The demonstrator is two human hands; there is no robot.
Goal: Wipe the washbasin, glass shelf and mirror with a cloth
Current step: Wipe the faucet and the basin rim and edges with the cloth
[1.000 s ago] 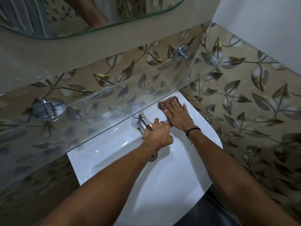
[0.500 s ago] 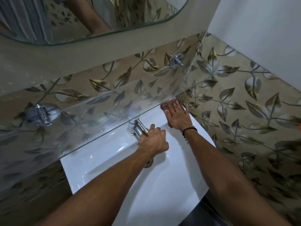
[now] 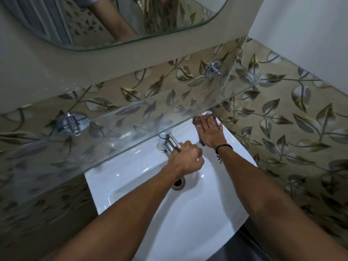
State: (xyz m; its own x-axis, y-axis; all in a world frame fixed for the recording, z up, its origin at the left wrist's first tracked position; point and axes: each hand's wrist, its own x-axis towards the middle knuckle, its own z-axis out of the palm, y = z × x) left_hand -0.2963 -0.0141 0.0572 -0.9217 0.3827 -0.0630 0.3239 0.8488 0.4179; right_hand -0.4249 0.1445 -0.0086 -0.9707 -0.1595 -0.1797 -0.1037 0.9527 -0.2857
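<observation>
A white washbasin (image 3: 188,213) sits below a clear glass shelf (image 3: 116,132), with the mirror (image 3: 116,17) higher on the wall. My right hand (image 3: 210,131) lies flat on a dark checked cloth (image 3: 197,121), pressing it onto the basin's back right corner under the shelf's end. My left hand (image 3: 185,159) is closed around the spout of the chrome tap (image 3: 165,140) at the middle of the basin's back rim. Most of the cloth is hidden under my palm.
The drain (image 3: 178,183) shows just under my left wrist. Two chrome brackets (image 3: 72,123) (image 3: 212,67) hold the shelf to the leaf-patterned tile wall (image 3: 282,119), which closes in tight on the basin's right side. A black band circles my right wrist.
My right hand has pushed the cloth a little farther into the back right corner. The left hand stays on the tap. The head camera has tilted up, showing more mirror.
</observation>
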